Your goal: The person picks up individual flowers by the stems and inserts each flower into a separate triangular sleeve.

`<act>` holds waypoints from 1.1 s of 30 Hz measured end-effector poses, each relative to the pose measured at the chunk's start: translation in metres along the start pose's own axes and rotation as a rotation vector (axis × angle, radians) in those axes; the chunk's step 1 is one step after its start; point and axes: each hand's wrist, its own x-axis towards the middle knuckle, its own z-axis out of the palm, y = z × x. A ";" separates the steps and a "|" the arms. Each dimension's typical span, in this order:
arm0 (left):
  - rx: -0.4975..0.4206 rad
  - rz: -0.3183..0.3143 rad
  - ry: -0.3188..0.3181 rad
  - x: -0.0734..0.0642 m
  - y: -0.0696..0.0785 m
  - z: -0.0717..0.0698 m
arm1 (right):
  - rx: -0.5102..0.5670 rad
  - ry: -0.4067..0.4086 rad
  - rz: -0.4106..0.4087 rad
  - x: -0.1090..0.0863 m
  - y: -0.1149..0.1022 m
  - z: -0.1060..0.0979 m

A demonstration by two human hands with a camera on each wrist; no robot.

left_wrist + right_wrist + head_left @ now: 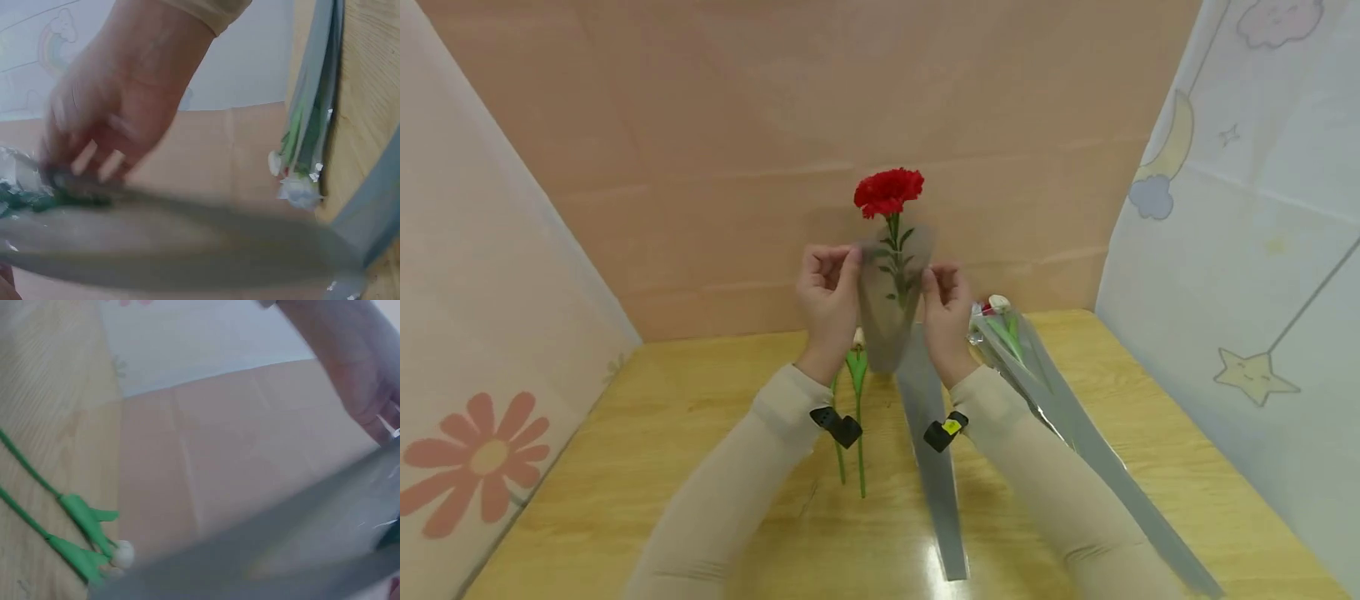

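Both hands hold up a tapered grey translucent flower sleeve (883,325) with a red carnation (889,192) in it. The bloom stands above the sleeve's wide upper end; its green stem and leaves show through the film. My left hand (830,292) pinches the left edge between thumb and fingers, while my right hand (946,312) pinches the right edge a little lower. In the left wrist view the sleeve (206,250) is blurred, with the right hand (119,100) above it. The left hand (359,375) appears at upper right in the right wrist view.
Two green-stemmed tulips (857,375) with pale heads lie on the wooden table (700,467), under the left forearm. A flat grey sleeve (936,467) lies between the forearms. Farther right, a long sleeve (1097,450) holds white and red flowers (998,303). Fabric walls surround the table.
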 end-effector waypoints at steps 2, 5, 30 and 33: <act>0.012 -0.005 0.000 -0.001 -0.001 0.000 | -0.008 -0.010 0.023 -0.001 0.002 -0.001; 0.040 -0.018 0.005 -0.004 -0.003 -0.002 | -0.022 -0.029 0.045 -0.004 0.006 -0.003; 0.057 -0.129 -0.141 -0.012 -0.006 -0.009 | -0.021 -0.047 0.156 0.015 -0.003 -0.008; 0.120 -0.218 -0.219 -0.017 -0.008 -0.009 | 0.057 -0.042 0.171 0.020 -0.006 -0.009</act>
